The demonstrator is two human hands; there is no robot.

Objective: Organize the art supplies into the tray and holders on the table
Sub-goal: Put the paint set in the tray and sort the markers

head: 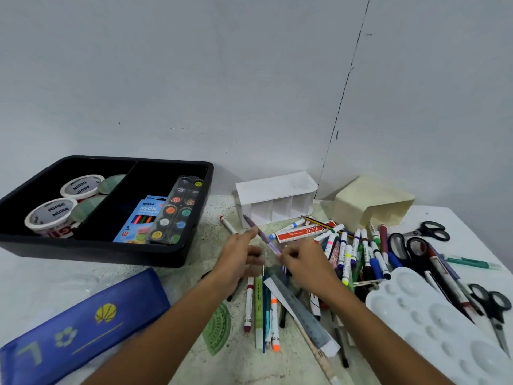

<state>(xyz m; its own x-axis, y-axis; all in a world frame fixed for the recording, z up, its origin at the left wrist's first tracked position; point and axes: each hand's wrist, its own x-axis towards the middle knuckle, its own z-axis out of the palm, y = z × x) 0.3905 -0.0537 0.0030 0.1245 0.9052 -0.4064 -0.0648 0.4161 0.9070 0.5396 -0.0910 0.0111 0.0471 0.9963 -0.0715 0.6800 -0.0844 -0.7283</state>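
Blue and flat, a zippered plastic pouch with a yellow shell print (83,320) lies nearest on the pale speckled surface (200,245), beside a green lace-patterned protractor (218,329) and a white moulded paint palette (441,326) on the right. Between them a loose row of markers and pens (263,309) and a grey metal ruler (302,309) wait unsorted, probably spread out so that each can be picked singly.

Just beyond, the right hand (305,262) pinches the lower end of a slim purple pen (262,234) between curled fingertips, its tip slanting up and away. The left hand (241,257) is beside it with thumb raised and fingers loosely bent; whether it touches the pen I cannot tell. The tilt suggests the pen is being lifted clear of the heap.

Farther right lie mixed felt-tip markers (358,251) and black-handled scissors (413,245).

Against the wall, a white three-compartment holder (277,198) and a cream square cup (372,201) both lie on their sides, apparently empty. The black divided plastic tray (166,259) holds white tape rolls (66,201) in its left section, and a neon pencil box (141,218) under a watercolour strip (175,209) in its right.
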